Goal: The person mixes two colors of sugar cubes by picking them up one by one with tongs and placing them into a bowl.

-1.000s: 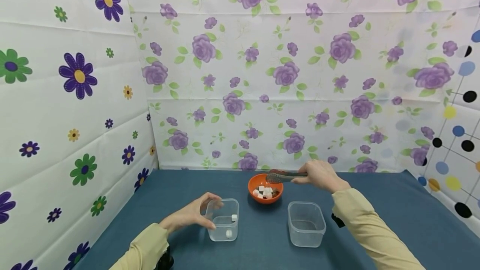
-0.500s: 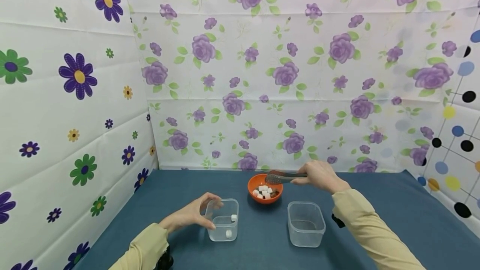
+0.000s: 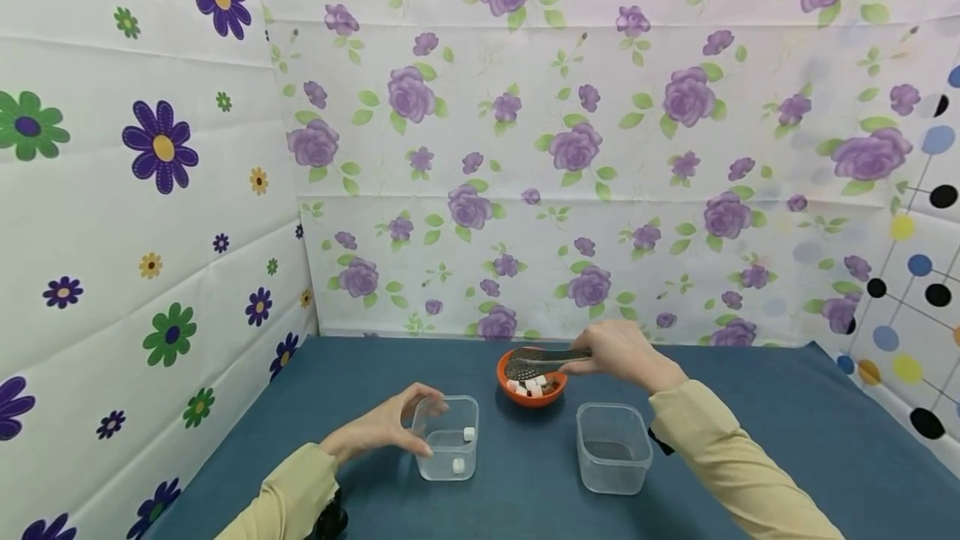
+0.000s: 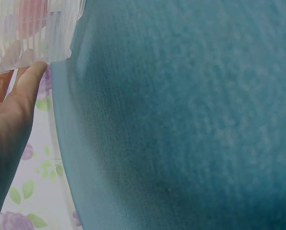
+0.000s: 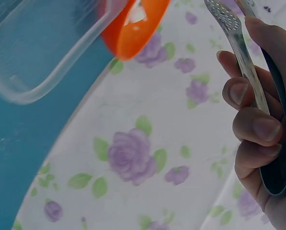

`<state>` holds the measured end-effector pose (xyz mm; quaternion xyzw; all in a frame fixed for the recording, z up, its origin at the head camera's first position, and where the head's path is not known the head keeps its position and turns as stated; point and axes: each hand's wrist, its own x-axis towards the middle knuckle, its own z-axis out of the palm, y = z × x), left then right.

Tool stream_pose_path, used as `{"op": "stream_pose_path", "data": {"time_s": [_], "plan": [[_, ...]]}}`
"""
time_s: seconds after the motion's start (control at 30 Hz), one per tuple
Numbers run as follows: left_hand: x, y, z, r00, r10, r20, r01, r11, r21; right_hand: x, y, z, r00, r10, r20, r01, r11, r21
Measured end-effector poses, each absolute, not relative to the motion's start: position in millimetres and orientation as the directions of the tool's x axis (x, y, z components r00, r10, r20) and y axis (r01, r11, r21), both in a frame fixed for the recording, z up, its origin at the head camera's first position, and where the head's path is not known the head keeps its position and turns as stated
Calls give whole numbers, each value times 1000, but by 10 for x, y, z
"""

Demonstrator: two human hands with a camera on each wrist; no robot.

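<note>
In the head view my left hand (image 3: 382,427) grips the left side of a clear plastic container (image 3: 447,472), thumb near and fingers at the far side. Two small white cubes (image 3: 468,434) lie inside it. My right hand (image 3: 618,350) holds metal tongs (image 3: 527,367), their perforated tips over an orange bowl (image 3: 532,402) with several white cubes (image 3: 534,388) and brown pieces. The right wrist view shows fingers curled round the dark-handled tongs (image 5: 246,62), whose arms stand apart. In the left wrist view, fingers (image 4: 33,79) meet the container's ribbed edge.
A second clear container (image 3: 612,477) stands on the blue tablecloth (image 3: 525,490), to the right and nearer than the bowl. Flowered cloth walls (image 3: 465,107) enclose the table at the back and left, with a dotted one at right.
My right hand has moved left with the tongs, bringing their tips farther across the orange bowl. The left hand and its container have stayed in place.
</note>
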<state>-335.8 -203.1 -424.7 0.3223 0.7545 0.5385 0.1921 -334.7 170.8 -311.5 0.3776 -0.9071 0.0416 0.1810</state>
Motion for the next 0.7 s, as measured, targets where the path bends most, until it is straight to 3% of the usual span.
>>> {"op": "stream_pose_path", "data": {"time_s": [0.47, 0.7], "plan": [[-3351, -2031, -4245, -708, 703, 65, 279, 194, 941, -3159, 1313, -2978, -540, -777, 324, -769, 611, 185], [-3348, -2023, -4249, -722, 689, 59, 283, 217, 934, -3092, 1028, -2941, -577, -782, 234, -747, 622, 237]]}}
